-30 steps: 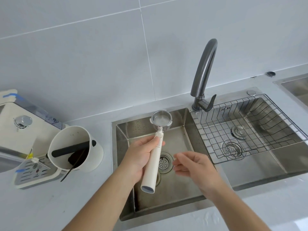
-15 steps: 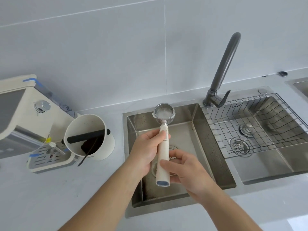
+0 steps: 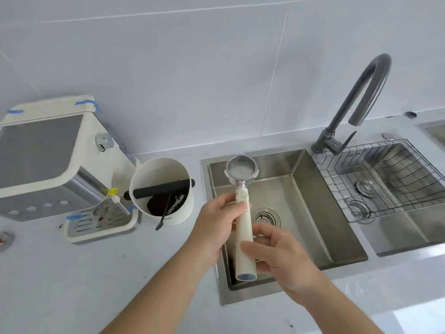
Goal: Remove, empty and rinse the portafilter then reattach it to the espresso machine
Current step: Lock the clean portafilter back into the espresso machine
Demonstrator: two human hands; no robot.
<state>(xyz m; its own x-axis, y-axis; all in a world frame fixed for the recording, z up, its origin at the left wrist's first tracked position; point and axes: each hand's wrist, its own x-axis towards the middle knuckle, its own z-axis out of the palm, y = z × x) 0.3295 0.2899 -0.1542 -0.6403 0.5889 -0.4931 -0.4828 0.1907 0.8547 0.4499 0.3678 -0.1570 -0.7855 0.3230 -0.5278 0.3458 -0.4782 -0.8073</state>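
Two bare hands on the portafilter (image 3: 243,208), a cream-handled one with a round steel basket, held over the left stainless steel sink basin (image 3: 310,213). Left hand (image 3: 216,227) has its fingers closed around the upper handle, just below the basket. Right hand (image 3: 281,259) has its fingers wrapped around the lower handle, thumb across the front. Basket end points toward the wall, open face up, looks clean and empty; handle end points back at the person. Round drain strainer (image 3: 267,218) sits in the basin floor, just right of the handle.

Cream espresso machine (image 3: 55,160) with blue tape on its corners stands at the left end of the pale worktop (image 3: 72,285), drip tray (image 3: 101,225) at its front. White cylindrical knock box (image 3: 163,191) with a black bar across its mouth sits between machine and sink, dark coffee grounds inside, a thin black-handled tool leaning out over its rim. Dark grey curved tap (image 3: 356,102) rises at the back worktop edge between the two basins. Wire rack (image 3: 385,179) sits over the right basin.
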